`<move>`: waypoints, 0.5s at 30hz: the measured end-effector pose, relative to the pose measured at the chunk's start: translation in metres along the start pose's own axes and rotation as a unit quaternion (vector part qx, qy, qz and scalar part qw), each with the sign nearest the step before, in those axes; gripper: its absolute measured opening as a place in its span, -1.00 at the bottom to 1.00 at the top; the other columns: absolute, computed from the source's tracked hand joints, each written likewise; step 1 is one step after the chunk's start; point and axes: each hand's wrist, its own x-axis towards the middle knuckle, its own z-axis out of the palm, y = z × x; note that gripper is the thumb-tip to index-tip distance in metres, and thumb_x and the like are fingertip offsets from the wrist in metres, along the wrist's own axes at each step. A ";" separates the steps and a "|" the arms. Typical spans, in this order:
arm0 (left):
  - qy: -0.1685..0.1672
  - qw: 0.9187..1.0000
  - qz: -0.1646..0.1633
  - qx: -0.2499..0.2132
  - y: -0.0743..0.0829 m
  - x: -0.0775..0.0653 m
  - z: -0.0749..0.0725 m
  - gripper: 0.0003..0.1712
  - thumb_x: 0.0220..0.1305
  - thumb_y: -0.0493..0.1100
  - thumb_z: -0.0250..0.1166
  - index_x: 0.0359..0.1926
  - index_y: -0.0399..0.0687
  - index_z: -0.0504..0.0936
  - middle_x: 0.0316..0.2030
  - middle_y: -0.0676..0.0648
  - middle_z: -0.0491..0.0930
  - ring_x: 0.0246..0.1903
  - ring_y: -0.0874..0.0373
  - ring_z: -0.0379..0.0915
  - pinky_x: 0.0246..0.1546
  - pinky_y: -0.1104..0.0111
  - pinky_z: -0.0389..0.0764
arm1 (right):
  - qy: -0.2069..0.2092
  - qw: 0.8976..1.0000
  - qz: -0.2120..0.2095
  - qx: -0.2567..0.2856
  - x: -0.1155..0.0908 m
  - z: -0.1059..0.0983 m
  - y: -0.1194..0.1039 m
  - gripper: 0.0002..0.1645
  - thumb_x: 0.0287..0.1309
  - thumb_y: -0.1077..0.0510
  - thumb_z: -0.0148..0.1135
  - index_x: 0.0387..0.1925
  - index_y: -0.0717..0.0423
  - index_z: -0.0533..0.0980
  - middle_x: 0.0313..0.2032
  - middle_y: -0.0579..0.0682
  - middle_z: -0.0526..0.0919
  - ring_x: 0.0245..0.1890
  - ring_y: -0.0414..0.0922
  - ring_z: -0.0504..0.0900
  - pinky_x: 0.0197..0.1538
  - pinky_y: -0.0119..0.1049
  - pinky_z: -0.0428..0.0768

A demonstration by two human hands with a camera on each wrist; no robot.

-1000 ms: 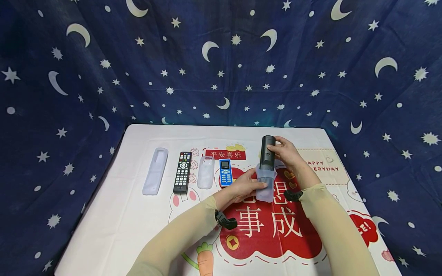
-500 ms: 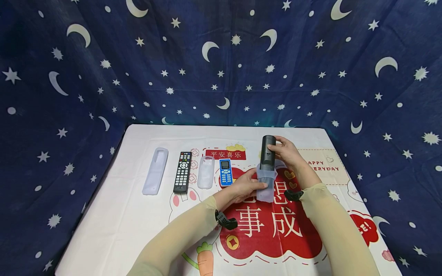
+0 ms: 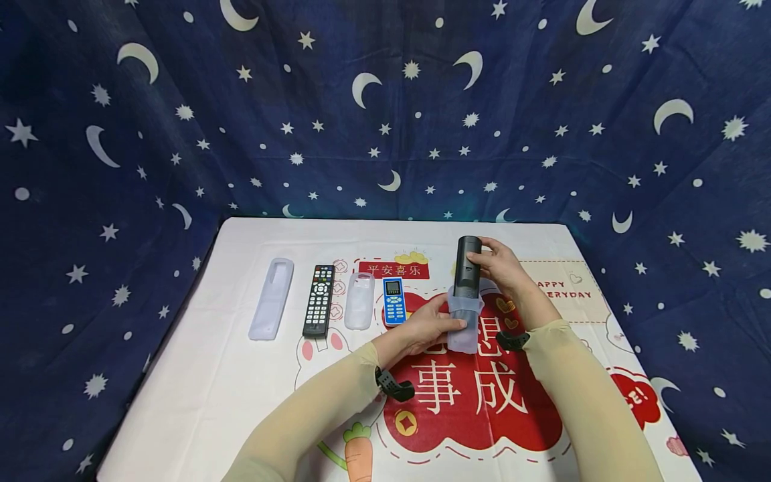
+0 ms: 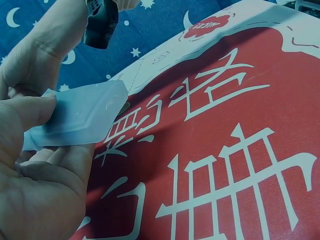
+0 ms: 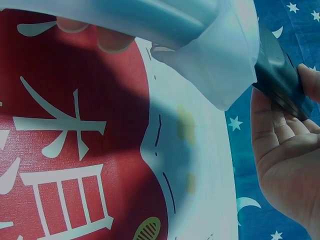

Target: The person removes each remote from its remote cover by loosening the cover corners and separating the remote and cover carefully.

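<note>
Pinched at its upper end by my right hand [image 3: 506,271], a black remote control [image 3: 466,268] shows its back in the head view. Its lower part sits inside a translucent silicone sleeve [image 3: 462,340], whose mouth is folded outward around it. My left hand [image 3: 426,328] grips the sleeve from the left, thumb across the front. In the left wrist view the thumb lies on the sleeve [image 4: 87,112] with fingers beneath. The right wrist view shows my right hand [image 5: 290,160] holding the remote [image 5: 280,75] just beyond the sleeve's flared mouth [image 5: 227,60].
Left of my hands, a blue remote [image 3: 394,302], a small translucent sleeve [image 3: 359,301], a black remote with white buttons [image 3: 318,301] and a long translucent sleeve [image 3: 271,299] lie in a row. A starry curtain [image 3: 385,134] hangs behind the table [image 3: 199,375].
</note>
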 end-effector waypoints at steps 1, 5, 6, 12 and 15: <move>-0.001 1.000 0.000 -0.002 0.000 0.000 0.000 -0.24 0.40 -0.37 0.28 0.51 -0.01 0.19 0.01 -0.24 0.69 0.00 -0.05 0.66 0.07 0.04 0.65 | 0.001 1.000 -0.002 0.007 0.000 0.000 0.000 -0.21 0.42 0.18 0.23 0.52 0.25 0.11 0.19 0.24 0.48 -0.14 -0.21 0.67 0.04 -0.30 0.60; 0.003 1.000 -0.008 -0.010 0.000 -0.001 -0.001 -0.25 0.43 -0.33 0.27 0.53 -0.02 0.18 0.04 -0.22 0.68 0.03 -0.04 0.65 0.08 0.06 0.65 | -0.006 1.000 -0.009 0.014 0.000 0.000 0.000 -0.19 0.41 0.19 0.23 0.52 0.28 0.09 0.13 0.19 0.51 -0.17 -0.22 0.68 -0.03 -0.33 0.62; 0.004 1.000 -0.012 -0.012 0.001 -0.001 -0.001 -0.27 0.43 -0.32 0.26 0.52 -0.06 0.20 0.05 -0.21 0.67 0.04 -0.04 0.64 0.08 0.06 0.65 | -0.006 1.000 -0.010 0.015 0.000 0.000 0.000 -0.19 0.41 0.20 0.23 0.52 0.28 0.09 0.14 0.20 0.51 -0.17 -0.22 0.68 -0.05 -0.34 0.63; 0.014 0.999 -0.039 -0.016 0.005 0.003 -0.002 -0.48 0.47 -0.23 0.26 0.35 -0.32 0.43 0.05 -0.20 0.67 0.06 -0.05 0.63 0.09 0.07 0.64 | -0.005 1.000 -0.007 0.001 -0.001 0.005 -0.004 -0.21 0.45 0.18 0.21 0.54 0.22 0.09 0.15 0.23 0.49 -0.18 -0.23 0.67 -0.04 -0.37 0.62; 0.030 0.999 -0.035 -0.016 0.007 0.006 -0.004 -0.52 0.44 -0.26 0.28 0.32 -0.28 0.48 0.03 -0.22 0.68 0.05 -0.05 0.64 0.08 0.08 0.65 | -0.007 1.000 -0.009 0.004 -0.001 0.007 -0.006 -0.20 0.45 0.17 0.21 0.55 0.22 0.06 0.11 0.19 0.53 -0.18 -0.23 0.68 -0.03 -0.36 0.63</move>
